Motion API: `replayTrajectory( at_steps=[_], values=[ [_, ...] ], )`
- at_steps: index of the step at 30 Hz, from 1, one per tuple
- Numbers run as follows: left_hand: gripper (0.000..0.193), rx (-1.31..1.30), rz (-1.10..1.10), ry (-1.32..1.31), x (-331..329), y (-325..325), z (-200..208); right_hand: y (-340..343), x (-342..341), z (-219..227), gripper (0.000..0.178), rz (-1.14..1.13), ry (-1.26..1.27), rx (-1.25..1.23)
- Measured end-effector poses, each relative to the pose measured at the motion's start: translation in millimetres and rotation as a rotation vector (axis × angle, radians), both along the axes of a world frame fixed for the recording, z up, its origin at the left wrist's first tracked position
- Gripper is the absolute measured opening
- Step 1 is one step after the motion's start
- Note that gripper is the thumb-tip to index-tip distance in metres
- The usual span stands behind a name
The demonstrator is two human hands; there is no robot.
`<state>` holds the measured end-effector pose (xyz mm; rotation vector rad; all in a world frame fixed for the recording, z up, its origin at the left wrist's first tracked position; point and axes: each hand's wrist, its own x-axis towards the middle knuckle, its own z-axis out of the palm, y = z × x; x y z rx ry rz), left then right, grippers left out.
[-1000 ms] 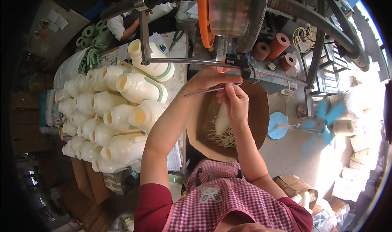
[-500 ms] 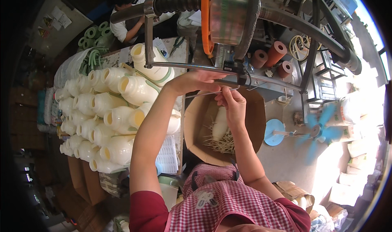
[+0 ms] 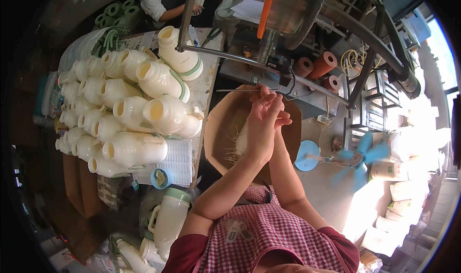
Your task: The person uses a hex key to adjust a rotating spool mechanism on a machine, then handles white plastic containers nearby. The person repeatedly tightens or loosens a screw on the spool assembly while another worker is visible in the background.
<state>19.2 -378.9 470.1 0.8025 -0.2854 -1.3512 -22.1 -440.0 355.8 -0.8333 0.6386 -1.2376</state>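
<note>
My left hand crosses in front of my right one, its fingers apart and partly bent, with nothing visible in them. Behind it, most of my right hand is hidden; its fingertips close on a thin metal rod that ends in a hook below the machine's crossbar. Higher up hangs a large roll of clear printed film beside an orange disc. Below my hands stands an open cardboard box, with a cream jug and thin pale sticks inside, partly covered by my left arm.
Many cream jugs crowd the table at left, near a small blue cup. Red-brown rolls lie behind the crossbar. A blue fan stands at right. Another person's arm shows at the back. More jugs are at lower left.
My left hand has come away from the crossbar, down and right, and now overlaps my right hand. The whole view has shifted, showing more jugs at lower left.
</note>
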Motion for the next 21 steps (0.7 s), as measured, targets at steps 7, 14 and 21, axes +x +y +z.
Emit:
replayTrajectory(
  at_steps=[7,14,21],
  values=[
    [0.048,-0.087,0.067,-0.179,-8.8,-20.8,12.3,1.2,-6.3,-1.2,0.017,0.030,0.018,0.015],
    [0.030,-0.126,0.163,-0.295,-6.0,-39.4,-1.6,-1.9,-3.2,-5.6,0.018,0.028,0.021,0.035],
    [0.030,-0.127,0.146,-0.356,-0.6,-42.2,-6.9,6.9,13.7,-8.8,0.019,-0.033,0.029,0.104]
  ],
)
